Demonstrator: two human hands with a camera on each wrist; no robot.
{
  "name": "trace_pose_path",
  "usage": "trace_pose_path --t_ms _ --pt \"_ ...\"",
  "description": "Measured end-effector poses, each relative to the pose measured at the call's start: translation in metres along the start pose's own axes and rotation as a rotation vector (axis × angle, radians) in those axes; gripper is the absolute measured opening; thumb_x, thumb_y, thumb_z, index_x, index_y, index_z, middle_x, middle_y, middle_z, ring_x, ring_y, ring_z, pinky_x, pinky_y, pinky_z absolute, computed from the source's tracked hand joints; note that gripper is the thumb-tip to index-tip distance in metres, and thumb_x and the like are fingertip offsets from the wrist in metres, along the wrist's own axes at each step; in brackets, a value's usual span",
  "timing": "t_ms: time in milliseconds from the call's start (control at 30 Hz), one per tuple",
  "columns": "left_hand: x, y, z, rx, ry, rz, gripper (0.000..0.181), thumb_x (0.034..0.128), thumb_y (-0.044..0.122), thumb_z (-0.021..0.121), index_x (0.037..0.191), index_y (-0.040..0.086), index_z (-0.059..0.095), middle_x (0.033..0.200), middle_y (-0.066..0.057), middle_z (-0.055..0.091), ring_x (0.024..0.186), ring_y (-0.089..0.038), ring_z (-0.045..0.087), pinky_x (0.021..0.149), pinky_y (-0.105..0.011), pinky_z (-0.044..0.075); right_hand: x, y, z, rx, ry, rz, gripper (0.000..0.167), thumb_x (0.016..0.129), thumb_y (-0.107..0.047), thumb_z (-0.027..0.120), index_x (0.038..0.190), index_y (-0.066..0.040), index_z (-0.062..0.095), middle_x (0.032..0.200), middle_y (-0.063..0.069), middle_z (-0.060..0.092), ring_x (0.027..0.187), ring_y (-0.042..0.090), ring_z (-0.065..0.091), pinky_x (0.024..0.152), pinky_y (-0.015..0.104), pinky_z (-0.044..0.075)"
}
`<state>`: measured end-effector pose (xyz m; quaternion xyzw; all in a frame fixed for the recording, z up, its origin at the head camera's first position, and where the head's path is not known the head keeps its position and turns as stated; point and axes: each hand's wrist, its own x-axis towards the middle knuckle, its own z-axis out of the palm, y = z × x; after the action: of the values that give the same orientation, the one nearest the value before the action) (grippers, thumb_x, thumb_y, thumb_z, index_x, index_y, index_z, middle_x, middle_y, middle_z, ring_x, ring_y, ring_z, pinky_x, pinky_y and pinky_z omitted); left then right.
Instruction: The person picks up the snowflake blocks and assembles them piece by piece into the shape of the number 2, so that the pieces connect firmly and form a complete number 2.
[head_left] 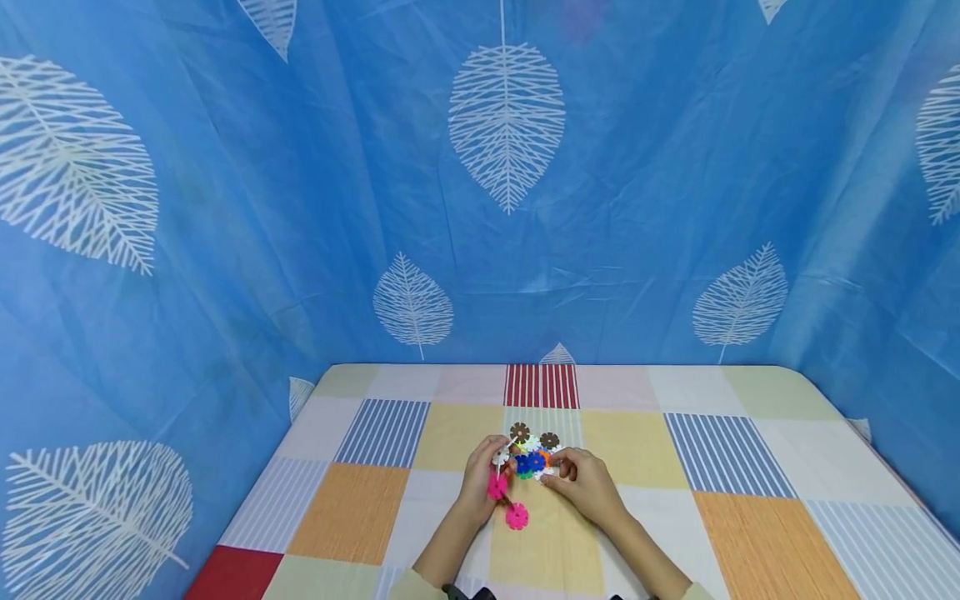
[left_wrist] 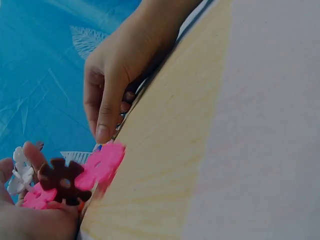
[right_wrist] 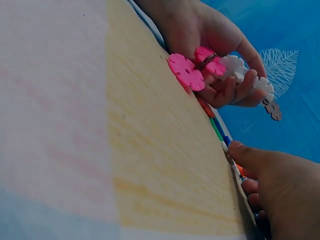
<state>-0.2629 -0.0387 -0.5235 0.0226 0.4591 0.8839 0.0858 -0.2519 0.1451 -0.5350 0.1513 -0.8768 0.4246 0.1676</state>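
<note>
My left hand [head_left: 474,485] grips a chain of slotted, flower-shaped plastic discs joined edge to edge. A pink disc [head_left: 517,516] hangs at its near end, joined through a brown disc [left_wrist: 65,180] to another pink one [right_wrist: 212,61]. White discs [right_wrist: 234,67] follow between the fingers, and a brown disc [right_wrist: 272,110] sticks out at the far end. My right hand [head_left: 588,485] is at a small pile of loose discs, thumb and forefinger apart and touching it. Blue [head_left: 535,461], green [head_left: 524,476], orange [head_left: 545,456] and white discs [head_left: 543,474] show there; the other fingertips are partly hidden.
Beyond the pile lies another brown disc [head_left: 549,439]. A patchwork-patterned cloth [head_left: 360,517] covers the table. Blue curtains [head_left: 600,208] with white leaf prints hang at the back and both sides.
</note>
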Motion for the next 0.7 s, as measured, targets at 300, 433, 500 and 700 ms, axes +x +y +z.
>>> trace_pose_path --t_ms 300,433,500,700 --pt "-0.0001 -0.0007 0.0011 0.057 0.041 0.001 0.018 0.0945 0.022 0.051 0.083 0.009 0.052 0.074 0.0 0.058 0.053 -0.004 0.046 0.048 -0.014 0.04 -0.0003 -0.0023 -0.0016 -0.012 0.034 0.021 0.029 0.063 -0.02 0.085 0.079 -0.012 0.062 0.067 -0.008 0.048 0.06 0.006 0.042 0.053 0.02 0.039" --pt "-0.0013 -0.0015 0.0008 0.075 0.069 0.031 0.015 0.0948 0.023 0.051 0.091 0.008 0.052 0.075 -0.001 0.057 0.052 -0.004 0.044 0.048 -0.014 0.039 -0.0017 -0.0027 -0.0025 -0.022 0.044 0.024 0.025 0.062 -0.022 0.085 0.073 -0.013 0.064 0.068 -0.008 0.048 0.061 0.006 0.043 0.054 0.021 0.04" --pt "-0.0008 -0.0026 0.0004 0.083 0.082 0.045 0.017 0.0942 0.024 0.053 0.099 0.007 0.053 0.077 -0.001 0.056 0.052 -0.004 0.043 0.049 -0.013 0.038 -0.0022 -0.0024 -0.0028 -0.02 0.041 0.027 0.026 0.062 -0.025 0.085 0.073 -0.013 0.065 0.068 -0.007 0.048 0.062 0.006 0.044 0.055 0.02 0.04" --pt "0.0007 -0.0037 0.0007 0.094 0.065 0.041 0.021 0.0936 0.023 0.054 0.106 0.006 0.056 0.078 -0.002 0.057 0.053 -0.005 0.045 0.048 -0.013 0.039 -0.0027 -0.0013 -0.0036 -0.007 0.035 0.004 0.028 0.06 -0.025 0.086 0.076 -0.011 0.067 0.069 -0.007 0.048 0.063 0.008 0.044 0.055 0.021 0.04"
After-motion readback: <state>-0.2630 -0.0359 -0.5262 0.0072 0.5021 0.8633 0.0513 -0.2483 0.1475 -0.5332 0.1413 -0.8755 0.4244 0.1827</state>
